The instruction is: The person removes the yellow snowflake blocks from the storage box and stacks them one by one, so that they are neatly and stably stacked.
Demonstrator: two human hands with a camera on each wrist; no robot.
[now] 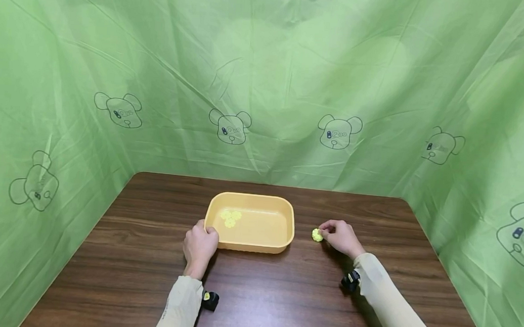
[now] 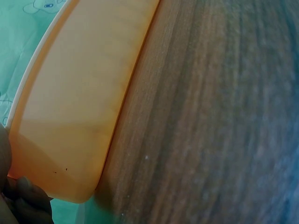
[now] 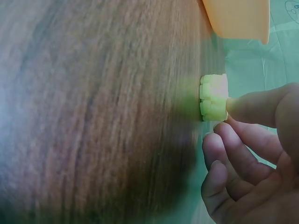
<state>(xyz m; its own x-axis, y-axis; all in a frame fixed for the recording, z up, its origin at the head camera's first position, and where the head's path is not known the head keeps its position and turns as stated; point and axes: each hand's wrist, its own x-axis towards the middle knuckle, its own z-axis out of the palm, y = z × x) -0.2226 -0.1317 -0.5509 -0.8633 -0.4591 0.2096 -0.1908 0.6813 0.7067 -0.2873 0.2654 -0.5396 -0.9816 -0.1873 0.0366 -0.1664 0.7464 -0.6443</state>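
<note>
A table (image 1: 123,260) with dark brown wood grain is surrounded at its far, left and right sides by green cloth (image 1: 282,73), on which bear faces (image 1: 339,133) are printed. The far corners of the table are rounded. A yellow tray (image 1: 264,222) is placed near the far edge, about midway between the left and right edges. In it, three flower-shaped pieces (image 1: 230,222) are seen close together, toward its left end. The tray is gripped at its near left corner by the left hand (image 1: 199,245), with the thumb laid over the rim. To the right of the tray, one single flower piece (image 1: 317,235) is pinched by the fingertips of the right hand (image 1: 340,237); whether the table is touched by this piece, it cannot be told. Between piece and tray, a narrow strip of wood is seen. Wider room is given toward the left edge, the right edge and the near side
</note>
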